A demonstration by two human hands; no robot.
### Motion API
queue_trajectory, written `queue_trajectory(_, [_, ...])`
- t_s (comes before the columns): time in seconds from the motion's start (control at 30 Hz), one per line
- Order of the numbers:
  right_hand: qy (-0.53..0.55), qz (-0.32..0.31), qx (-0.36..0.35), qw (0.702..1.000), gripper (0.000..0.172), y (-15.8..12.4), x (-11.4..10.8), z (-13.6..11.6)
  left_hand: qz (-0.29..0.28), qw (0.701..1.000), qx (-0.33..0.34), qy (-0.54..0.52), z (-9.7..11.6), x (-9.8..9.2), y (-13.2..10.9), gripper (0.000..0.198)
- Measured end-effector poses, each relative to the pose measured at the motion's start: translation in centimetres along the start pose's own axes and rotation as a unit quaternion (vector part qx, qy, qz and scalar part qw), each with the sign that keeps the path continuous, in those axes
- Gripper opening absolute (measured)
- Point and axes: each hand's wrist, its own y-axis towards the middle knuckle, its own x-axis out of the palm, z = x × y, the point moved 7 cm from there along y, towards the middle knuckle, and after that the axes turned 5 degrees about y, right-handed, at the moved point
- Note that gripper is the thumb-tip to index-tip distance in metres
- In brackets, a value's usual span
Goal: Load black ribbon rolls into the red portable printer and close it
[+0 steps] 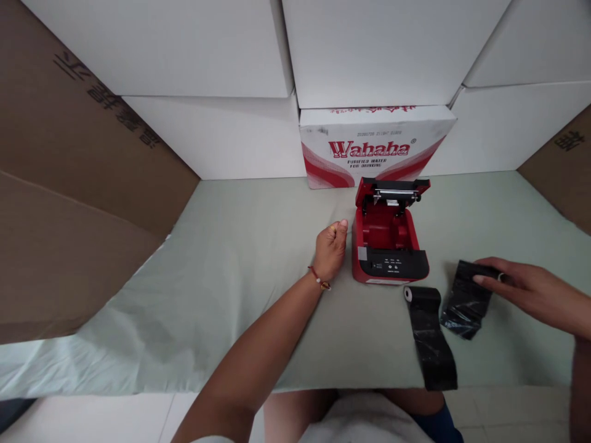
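Right hand [526,289], lower right, pinches the glossy black plastic bundle [465,304] at its upper edge. Left hand [331,249], centre, curled closed beside the open, boxy red-and-black plastic printer [386,239].

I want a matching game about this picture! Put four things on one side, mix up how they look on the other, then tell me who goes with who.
Things:
1. Printer
2. Wahaha carton
3. Black roll
4. Right hand

How they look:
A. Partly unrolled
B. Gripping a glossy black piece in its fingers
C. Red, lid raised
D. White with red lettering

Right pairs: 1-C, 2-D, 3-A, 4-B
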Motion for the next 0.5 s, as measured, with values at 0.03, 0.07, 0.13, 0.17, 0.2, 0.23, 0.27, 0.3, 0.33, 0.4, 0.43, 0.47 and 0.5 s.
queue_trajectory(0.03, [-0.006, 0.024, -0.012, 1.000, 0.021, -0.4, 0.3, 0.5, -0.004, 1.000, 0.005, 0.014, 0.1, 0.0, -0.1, 0.068])
queue_trajectory(0.07, [-0.020, 0.059, -0.024, 0.998, 0.017, -0.8, 0.6, 0.4, -0.006, 1.000, 0.008, 0.025, 0.2, 0.0, -0.1, 0.068])
queue_trajectory(0.13, [-0.047, 0.135, -0.033, 0.989, 0.016, -1.6, 1.2, -0.8, -0.005, 0.999, 0.009, 0.032, 0.3, 0.0, -0.1, 0.065])
queue_trajectory(0.17, [-0.051, 0.156, -0.035, 0.986, 0.017, -1.9, 1.8, -1.8, -0.003, 1.000, 0.007, 0.028, 0.3, 0.0, -0.1, 0.062])
queue_trajectory(0.2, [-0.045, 0.156, -0.043, 0.986, 0.019, -2.0, 2.7, -2.8, -0.002, 1.000, 0.004, 0.023, 0.2, 0.1, 0.0, 0.059])
queue_trajectory(0.23, [-0.032, 0.133, -0.058, 0.989, 0.021, -2.0, 3.9, -3.9, -0.001, 1.000, 0.001, 0.018, 0.1, 0.1, 0.0, 0.055])
queue_trajectory(0.27, [-0.017, 0.100, -0.078, 0.992, 0.023, -1.8, 5.3, -5.0, 0.001, 1.000, -0.001, 0.014, 0.0, 0.1, 0.1, 0.051])
queue_trajectory(0.3, [-0.004, 0.064, -0.096, 0.993, 0.025, -1.6, 6.7, -5.7, 0.002, 1.000, -0.003, 0.010, 0.0, 0.1, 0.2, 0.046])
queue_trajectory(0.33, [0.001, 0.028, -0.102, 0.994, 0.028, -1.4, 7.9, -6.2, 0.004, 1.000, -0.004, 0.007, 0.0, 0.0, 0.2, 0.040])
queue_trajectory(0.4, [-0.001, -0.008, -0.092, 0.996, 0.032, -1.0, 9.7, -6.2, 0.011, 1.000, -0.001, 0.003, 0.2, -0.1, 0.3, 0.030])
queue_trajectory(0.43, [-0.004, -0.013, -0.083, 0.996, 0.033, -0.9, 10.0, -6.1, 0.013, 1.000, 0.001, 0.002, 0.3, -0.1, 0.2, 0.029])
queue_trajectory(0.47, [-0.005, -0.017, -0.078, 0.997, 0.032, -0.9, 10.1, -6.0, 0.013, 1.000, 0.003, 0.002, 0.4, -0.1, 0.2, 0.030])
queue_trajectory(0.5, [0.000, -0.026, -0.079, 0.997, 0.030, -1.1, 9.9, -6.1, 0.009, 1.000, 0.005, 0.003, 0.5, -0.1, 0.1, 0.032])
